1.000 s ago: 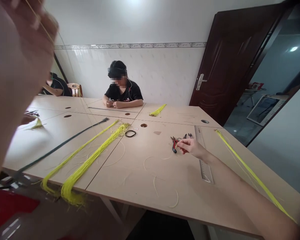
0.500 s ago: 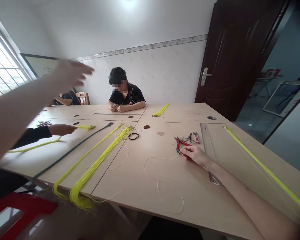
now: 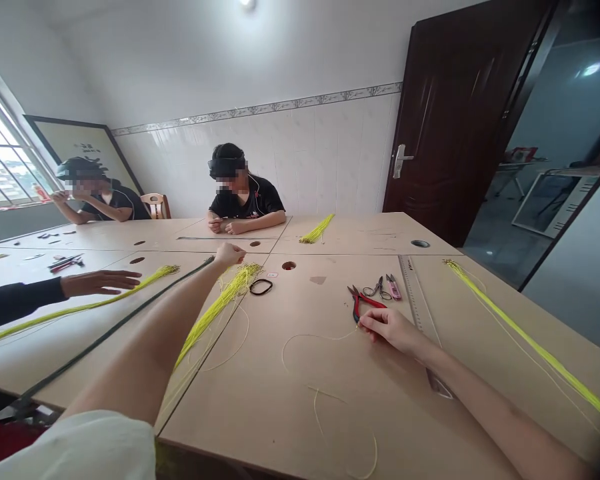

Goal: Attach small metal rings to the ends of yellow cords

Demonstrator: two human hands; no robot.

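Observation:
My left hand (image 3: 229, 254) reaches over the table to the far ends of a bundle of yellow cords (image 3: 215, 313). Its fingers are closed; what lies between them is too small to make out. On the right, my right hand (image 3: 387, 328) pinches the end of a thin yellow cord (image 3: 320, 338), which trails left in a curve. Directly behind those fingers lie pliers (image 3: 359, 305) with red and dark handles, partly covered by the hand. Small scissors (image 3: 379, 289) and pink snips (image 3: 393, 287) rest just beyond.
A clear ruler (image 3: 414, 293) passes under my right forearm. Further right stretches another yellow bundle (image 3: 525, 333). A black band (image 3: 261, 287) lies mid-table. At left, a co-worker's hand (image 3: 103, 283) hovers by yellow cord (image 3: 80, 310); a dark cord (image 3: 115, 323) runs alongside. Two people sit opposite.
My left hand has come down from the air to the cord ends. My right hand keeps its pinch beside the pliers. The co-worker's hand at left has opened off the yellow cord.

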